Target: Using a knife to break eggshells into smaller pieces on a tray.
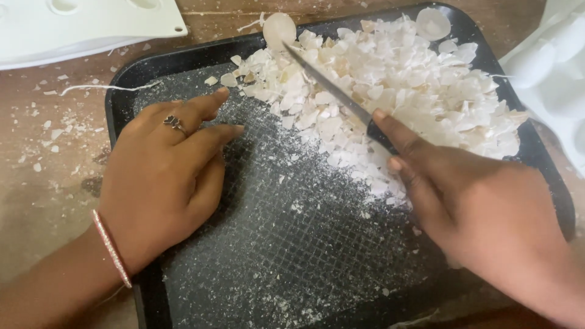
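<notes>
A black tray (122, 106) lies on a brown table, its floor dusted with white crumbs. A large heap of broken white eggshell pieces (396, 85) fills its far right part. My right hand (475, 213) grips a knife (326, 82) by the handle, index finger along the spine; the blade lies slanted across the shell heap, tip toward the far left. My left hand (164, 176) rests flat on the tray's left side, fingers apart and empty, fingertips close to the edge of the shells. It wears a ring and a bracelet.
A white moulded egg tray (91, 24) sits at the far left, another white moulded piece (548, 67) at the right edge. Small shell chips (55, 131) are scattered on the table left of the tray.
</notes>
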